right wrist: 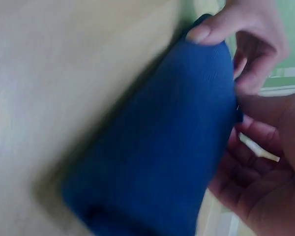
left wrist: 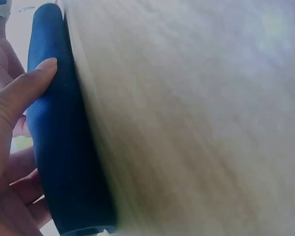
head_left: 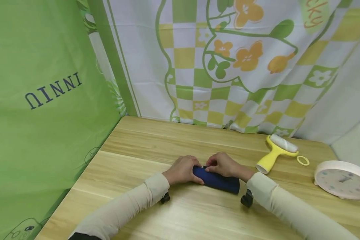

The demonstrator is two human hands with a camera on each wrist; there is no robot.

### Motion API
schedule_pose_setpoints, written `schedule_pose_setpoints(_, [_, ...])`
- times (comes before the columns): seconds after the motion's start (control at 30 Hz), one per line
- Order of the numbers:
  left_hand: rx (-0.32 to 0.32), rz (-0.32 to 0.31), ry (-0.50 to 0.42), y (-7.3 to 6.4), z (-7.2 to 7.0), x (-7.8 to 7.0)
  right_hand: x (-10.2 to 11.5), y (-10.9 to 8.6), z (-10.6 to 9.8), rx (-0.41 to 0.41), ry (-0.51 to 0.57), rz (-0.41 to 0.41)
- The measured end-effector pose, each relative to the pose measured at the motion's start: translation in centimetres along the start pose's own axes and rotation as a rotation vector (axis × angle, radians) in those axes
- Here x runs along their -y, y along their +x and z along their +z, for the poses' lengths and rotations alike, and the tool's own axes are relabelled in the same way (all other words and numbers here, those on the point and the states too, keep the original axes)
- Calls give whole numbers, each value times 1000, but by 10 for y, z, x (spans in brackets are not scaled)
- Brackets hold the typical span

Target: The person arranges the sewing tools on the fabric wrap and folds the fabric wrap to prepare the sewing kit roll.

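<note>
A dark blue, roughly cylindrical fabric roll [head_left: 217, 180] lies slantwise on the table between both hands; its exact kind cannot be told. The left hand [head_left: 183, 170] grips the roll's left end, and its thumb [left wrist: 37, 83] lies along the blue side in the left wrist view. At the roll's far edge, the right hand [head_left: 223, 165] pinches a small dark tab [right wrist: 239, 116] between thumb and fingers. In the right wrist view, the blue surface [right wrist: 157, 132] widens towards the camera. The right fingers partly hide the tab.
A yellow-handled lint roller [head_left: 270, 156] lies to the right, beside a yellow ring [head_left: 303, 160]. Farther right stands a pale round clock [head_left: 343, 180]. Patterned cloth [head_left: 195, 76] hangs behind the wooden table [head_left: 144, 143], and green cloth [head_left: 48, 133] hangs along its left side.
</note>
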State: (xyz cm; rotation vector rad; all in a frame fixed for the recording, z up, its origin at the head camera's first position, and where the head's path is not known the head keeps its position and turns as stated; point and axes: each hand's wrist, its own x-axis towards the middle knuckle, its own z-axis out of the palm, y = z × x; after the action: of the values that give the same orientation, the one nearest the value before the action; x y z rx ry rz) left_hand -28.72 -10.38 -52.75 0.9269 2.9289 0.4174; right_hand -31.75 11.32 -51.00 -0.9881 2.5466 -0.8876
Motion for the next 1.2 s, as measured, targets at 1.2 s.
schedule_pose_setpoints(1.2, [119, 119, 143, -14, -7, 34, -13, -64, -11, 72, -363, 23])
